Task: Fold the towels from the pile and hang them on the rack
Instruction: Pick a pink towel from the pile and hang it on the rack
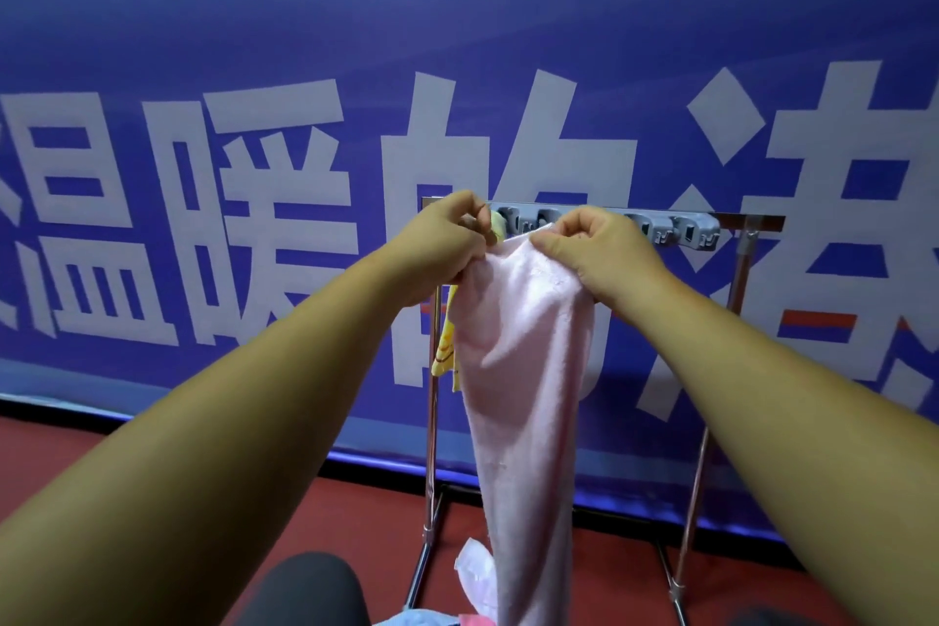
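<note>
A long pale pink towel (523, 371) hangs down from both my hands in front of the metal rack (737, 269). My left hand (442, 249) pinches its upper left edge and my right hand (594, 249) pinches its top right corner, both held up at the grey clip bar (681, 229) on the rack's top rail. A yellow towel (447, 351) hangs from the rack just behind and left of the pink one, mostly hidden. The towel's lower end reaches down to the bottom of the view.
A large blue banner (254, 66) with white characters stands right behind the rack. The floor (355, 513) is red. A bit of light blue and pink cloth (457, 618) lies at the bottom edge, beside my dark-clad knee (305, 590).
</note>
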{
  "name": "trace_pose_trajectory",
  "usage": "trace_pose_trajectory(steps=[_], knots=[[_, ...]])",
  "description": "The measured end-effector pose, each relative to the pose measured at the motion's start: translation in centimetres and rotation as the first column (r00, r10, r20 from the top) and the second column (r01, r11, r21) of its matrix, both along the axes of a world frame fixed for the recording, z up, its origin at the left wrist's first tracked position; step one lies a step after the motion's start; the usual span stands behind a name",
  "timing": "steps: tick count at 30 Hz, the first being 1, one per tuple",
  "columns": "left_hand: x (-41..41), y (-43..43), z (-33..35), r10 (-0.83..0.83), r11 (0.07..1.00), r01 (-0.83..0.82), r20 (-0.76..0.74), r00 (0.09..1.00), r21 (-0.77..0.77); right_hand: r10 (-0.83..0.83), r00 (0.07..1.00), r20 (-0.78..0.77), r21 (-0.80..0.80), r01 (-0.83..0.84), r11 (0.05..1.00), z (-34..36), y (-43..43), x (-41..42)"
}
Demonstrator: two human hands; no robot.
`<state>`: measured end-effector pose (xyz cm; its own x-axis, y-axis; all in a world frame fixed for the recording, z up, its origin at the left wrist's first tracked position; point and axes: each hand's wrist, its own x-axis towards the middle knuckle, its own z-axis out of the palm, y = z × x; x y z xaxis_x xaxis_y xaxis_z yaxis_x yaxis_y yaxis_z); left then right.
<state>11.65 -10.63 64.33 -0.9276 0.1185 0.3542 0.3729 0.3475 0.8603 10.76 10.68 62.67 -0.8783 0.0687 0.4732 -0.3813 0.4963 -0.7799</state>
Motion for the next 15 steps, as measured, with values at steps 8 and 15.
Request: trace_pose_trajectory(steps=[8, 15], knots=[[0.4, -0.4, -1.8, -0.081, 0.939, 0.005, -0.208, 0.975, -0.344, -0.012, 0.999, -0.048, -0.097, 0.007, 0.995, -0.6, 0.8, -0.7], [0.5, -1.6, -1.3, -0.057, 0.895, -0.024, -0.167, 0.984, -0.445, -0.020, 0.999, -0.049, -0.170, 0.012, 0.985, -0.7, -0.5, -1.1]])
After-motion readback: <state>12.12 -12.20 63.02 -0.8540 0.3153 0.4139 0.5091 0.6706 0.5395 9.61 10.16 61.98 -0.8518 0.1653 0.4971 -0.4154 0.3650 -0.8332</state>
